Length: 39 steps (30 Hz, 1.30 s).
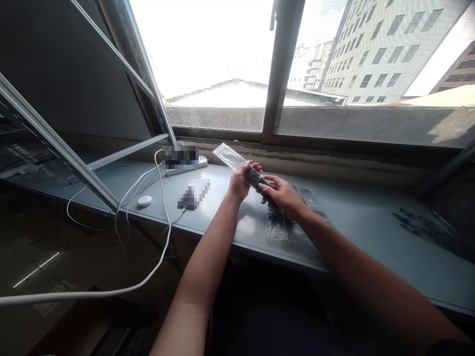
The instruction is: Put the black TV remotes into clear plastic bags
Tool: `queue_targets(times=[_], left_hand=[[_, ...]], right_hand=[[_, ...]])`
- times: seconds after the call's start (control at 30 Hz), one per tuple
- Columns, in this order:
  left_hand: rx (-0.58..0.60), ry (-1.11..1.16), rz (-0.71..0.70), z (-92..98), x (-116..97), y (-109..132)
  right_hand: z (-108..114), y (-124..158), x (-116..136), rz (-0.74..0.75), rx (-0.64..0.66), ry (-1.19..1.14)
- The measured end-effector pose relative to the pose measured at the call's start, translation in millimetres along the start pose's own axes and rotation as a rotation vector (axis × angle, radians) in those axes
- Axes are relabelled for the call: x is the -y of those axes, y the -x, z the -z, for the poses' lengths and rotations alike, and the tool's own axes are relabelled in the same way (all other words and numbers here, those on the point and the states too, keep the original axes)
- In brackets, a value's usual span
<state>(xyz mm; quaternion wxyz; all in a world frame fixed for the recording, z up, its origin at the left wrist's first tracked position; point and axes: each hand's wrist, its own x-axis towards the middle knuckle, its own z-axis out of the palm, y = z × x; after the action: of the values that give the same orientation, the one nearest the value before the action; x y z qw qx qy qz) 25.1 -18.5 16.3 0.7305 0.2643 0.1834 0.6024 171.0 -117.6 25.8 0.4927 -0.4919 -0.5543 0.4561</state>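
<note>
Above the desk, a slim black remote control (262, 186) lies tilted inside a clear plastic sleeve (229, 155). The sleeve's flat, unfilled end sticks out past my left hand toward the window. My left hand (240, 181) is closed around the sleeve and the remote's upper part. Farther down, the fingers and thumb of my right hand (282, 195) grip the remote's lower end. Below my right hand, a clear bag with something dark in it (277, 228) rests on the desk. More dark items in plastic (313, 200) lie behind my right wrist, partly hidden.
The grey desk (356, 227) runs along the window. A phone-like item (193, 194), blurred out, lies left with a cable, near a round white puck (144, 201) and a power strip (187, 165). White cables (166, 237) hang over the edge. A dark pile (426, 230) lies right.
</note>
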Motion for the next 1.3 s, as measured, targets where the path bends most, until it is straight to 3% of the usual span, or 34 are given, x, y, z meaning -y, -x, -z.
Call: queue_targets(times=[0.2, 0.43, 0.63, 0.93, 1.3], left_hand=[[-0.075, 0.193, 0.094, -1.3, -1, 0], [-0.202, 0.325, -0.057, 8.8, -21, -6], [-0.158, 0.321, -0.074, 0.6, -21, 1], [0.019, 0.179, 0.123, -14.1, -3, 11], [-0.043, 0.252, 0.028, -2.1, -15, 3]], right_hand=[[-8, 2, -5, -0.044, 0.061, 0.017], [-7, 2, -7, -0.093, 0.16, -0.005], [-7, 2, -6, -0.112, 0.127, -0.025], [-13, 2, -11, -0.123, 0.094, -0.161], [-8, 5, 0, -0.023, 0.157, -0.103]])
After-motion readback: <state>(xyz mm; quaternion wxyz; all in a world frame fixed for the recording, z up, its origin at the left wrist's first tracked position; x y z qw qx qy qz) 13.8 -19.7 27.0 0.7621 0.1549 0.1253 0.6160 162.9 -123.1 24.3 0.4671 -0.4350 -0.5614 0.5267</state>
